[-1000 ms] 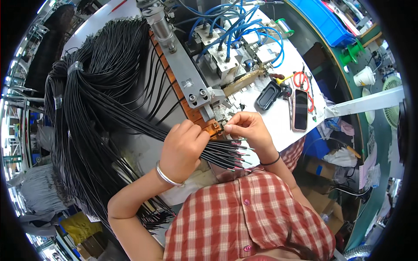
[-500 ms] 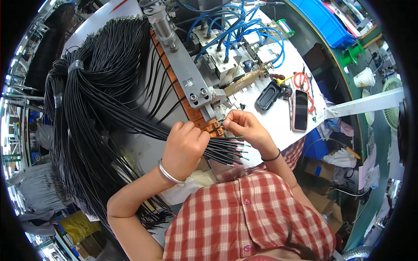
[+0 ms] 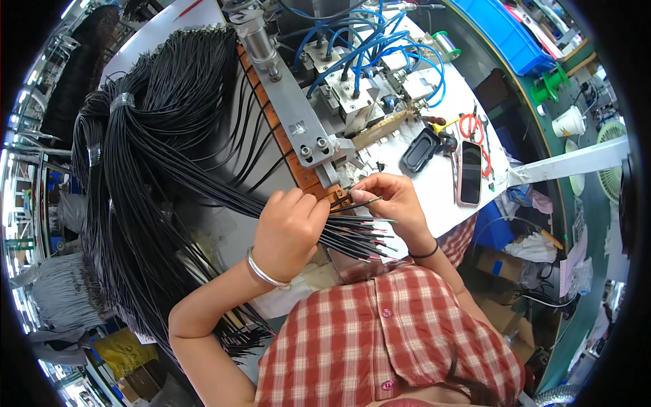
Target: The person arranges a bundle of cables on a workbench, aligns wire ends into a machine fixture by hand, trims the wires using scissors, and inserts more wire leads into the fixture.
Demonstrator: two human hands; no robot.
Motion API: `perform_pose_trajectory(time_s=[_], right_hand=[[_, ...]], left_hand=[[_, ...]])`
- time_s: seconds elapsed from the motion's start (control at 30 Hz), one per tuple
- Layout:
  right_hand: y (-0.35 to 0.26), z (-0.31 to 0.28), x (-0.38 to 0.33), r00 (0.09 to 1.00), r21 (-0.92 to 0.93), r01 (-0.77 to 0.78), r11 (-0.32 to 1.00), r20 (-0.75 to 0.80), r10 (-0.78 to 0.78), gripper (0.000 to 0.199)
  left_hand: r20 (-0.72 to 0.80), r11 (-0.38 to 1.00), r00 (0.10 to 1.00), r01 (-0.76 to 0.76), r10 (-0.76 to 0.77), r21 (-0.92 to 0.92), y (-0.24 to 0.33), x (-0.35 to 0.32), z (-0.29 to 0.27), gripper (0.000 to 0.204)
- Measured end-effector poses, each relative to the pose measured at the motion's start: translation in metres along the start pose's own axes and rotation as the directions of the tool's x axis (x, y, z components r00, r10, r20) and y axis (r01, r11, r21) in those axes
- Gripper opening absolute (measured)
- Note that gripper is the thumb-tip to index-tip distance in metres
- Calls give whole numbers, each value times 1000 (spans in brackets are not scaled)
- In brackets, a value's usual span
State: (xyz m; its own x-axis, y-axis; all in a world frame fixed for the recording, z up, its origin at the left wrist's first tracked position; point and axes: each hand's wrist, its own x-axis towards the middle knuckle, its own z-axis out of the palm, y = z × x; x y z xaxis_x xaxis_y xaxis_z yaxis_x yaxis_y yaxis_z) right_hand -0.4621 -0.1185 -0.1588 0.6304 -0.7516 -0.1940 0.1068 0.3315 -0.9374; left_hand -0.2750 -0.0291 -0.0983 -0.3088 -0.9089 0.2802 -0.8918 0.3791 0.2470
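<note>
Wires (image 3: 271,170) already cross, spaced, onto 1 orange strip (image 3: 303,178); many seemingly remain in the bundle (image 3: 346,237) the left hand (image 3: 288,227) grips by the table's (image 3: 437,193) front edge. The right hand's (image 3: 390,197) fingertips press together at the strip's near end; whether on a wire, I cannot tell.

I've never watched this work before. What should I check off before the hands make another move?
1. Left hand on the black cable bundle: ok.
2. Right hand at the near end of the orange strip: ok.
3. Right fingertips gripping a cable: cannot tell, too small to make out.
4. Cable ends lined up evenly: not ok, they fan out.
5. Phone apart from both hands: ok, it lies to their right.
</note>
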Motion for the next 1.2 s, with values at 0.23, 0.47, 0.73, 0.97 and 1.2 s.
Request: perform_pose_trajectory(time_s=[0.23,0.47,0.73,0.97,1.2], right_hand=[[7,4,-1,998,80,69,994,-9,-68,12],[3,-3,-1,994,162,-41,986,111,24,13],[6,-4,3,956,304,-69,950,291,-23,12],[-6,5,-1,996,-76,94,993,16,-93,10],[-3,1,2,1000,-121,16,993,23,-13,12]], left_hand=[[-42,999,999,23,-25,-44,-3,-3,5,25],[-29,994,999,12,-15,-106,-4,-1,0,26],[-68,991,997,-44,36,-129,-4,-1,4,25],[7,993,999,43,-42,-113,0,-1,-1,22],[-66,995,997,-48,42,-92,-4,1,6,18]])
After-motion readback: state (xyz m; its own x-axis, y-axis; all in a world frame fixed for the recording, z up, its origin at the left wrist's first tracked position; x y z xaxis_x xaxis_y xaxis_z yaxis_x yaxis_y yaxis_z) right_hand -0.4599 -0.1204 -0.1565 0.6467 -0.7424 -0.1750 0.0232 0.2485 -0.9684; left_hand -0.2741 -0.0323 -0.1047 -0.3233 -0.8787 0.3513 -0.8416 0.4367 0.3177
